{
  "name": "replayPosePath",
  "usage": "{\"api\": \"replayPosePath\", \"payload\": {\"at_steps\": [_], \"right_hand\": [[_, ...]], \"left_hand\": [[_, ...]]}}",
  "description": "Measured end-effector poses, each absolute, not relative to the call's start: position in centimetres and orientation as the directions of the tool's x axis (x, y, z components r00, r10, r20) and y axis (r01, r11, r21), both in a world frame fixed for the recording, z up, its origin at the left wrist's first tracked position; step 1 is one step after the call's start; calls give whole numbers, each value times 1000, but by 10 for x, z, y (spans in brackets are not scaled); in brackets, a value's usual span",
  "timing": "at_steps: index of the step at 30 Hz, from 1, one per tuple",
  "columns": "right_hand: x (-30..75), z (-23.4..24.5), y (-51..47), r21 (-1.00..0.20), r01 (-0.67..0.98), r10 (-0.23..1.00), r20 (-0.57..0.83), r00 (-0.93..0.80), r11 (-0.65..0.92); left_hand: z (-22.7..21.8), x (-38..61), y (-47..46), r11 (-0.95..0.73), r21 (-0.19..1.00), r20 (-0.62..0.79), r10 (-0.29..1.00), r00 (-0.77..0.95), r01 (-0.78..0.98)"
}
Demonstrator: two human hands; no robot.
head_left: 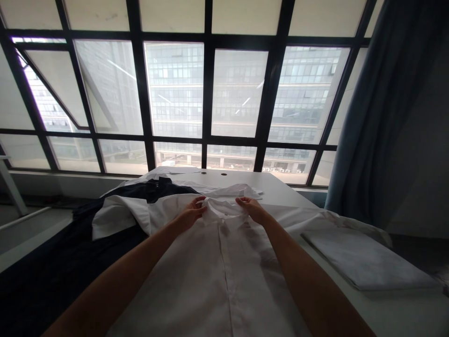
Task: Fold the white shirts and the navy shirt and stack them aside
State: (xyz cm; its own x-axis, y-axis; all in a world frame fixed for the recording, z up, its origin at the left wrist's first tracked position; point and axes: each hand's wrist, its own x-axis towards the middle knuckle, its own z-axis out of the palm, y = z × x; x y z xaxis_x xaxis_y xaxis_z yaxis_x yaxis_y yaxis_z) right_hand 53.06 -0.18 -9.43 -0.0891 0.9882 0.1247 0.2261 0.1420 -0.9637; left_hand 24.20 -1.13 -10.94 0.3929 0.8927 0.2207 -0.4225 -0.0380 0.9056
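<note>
L hand [191, 213] is nearly closed, fingers & thumb pinching left side of white shirt collar [224, 208], wrist angled in from lower left. Left of that hand, navy garment [45, 276] lies spread low, w/ its upper part [157, 189] running under white cloth toward far side of desk. White flap of cloth [119, 215] sits on top of navy, just beside L hand. White shirt [224, 281] lies flat, front up, placket running straight toward wearer, collar raised in a bunch btwn both hands. R hand [250, 209] is also mostly closed, fingers on right side of collar, apart from L hand. Bare white desk [280, 187] shows past collar. Further right, folded white cloth [365, 260] lies flat on desk, near shirt's right edge. Blue curtain [365, 117] hangs at far right by big window [206, 93].
</note>
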Motion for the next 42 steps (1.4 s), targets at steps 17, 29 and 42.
{"api": "replayPosePath", "payload": {"at_steps": [17,29,42], "right_hand": [[542,-77,-11,-806,592,993,-81,-88,-13],[533,-58,-32,-839,524,900,-332,-283,-145],[513,-57,-31,-685,715,926,-345,-153,-137]], "left_hand": [[-103,245,-10,-343,919,352,936,9,-194],[-107,244,-6,-350,931,346,936,-58,-102],[-109,242,-4,-360,932,354,929,-105,-45]]}}
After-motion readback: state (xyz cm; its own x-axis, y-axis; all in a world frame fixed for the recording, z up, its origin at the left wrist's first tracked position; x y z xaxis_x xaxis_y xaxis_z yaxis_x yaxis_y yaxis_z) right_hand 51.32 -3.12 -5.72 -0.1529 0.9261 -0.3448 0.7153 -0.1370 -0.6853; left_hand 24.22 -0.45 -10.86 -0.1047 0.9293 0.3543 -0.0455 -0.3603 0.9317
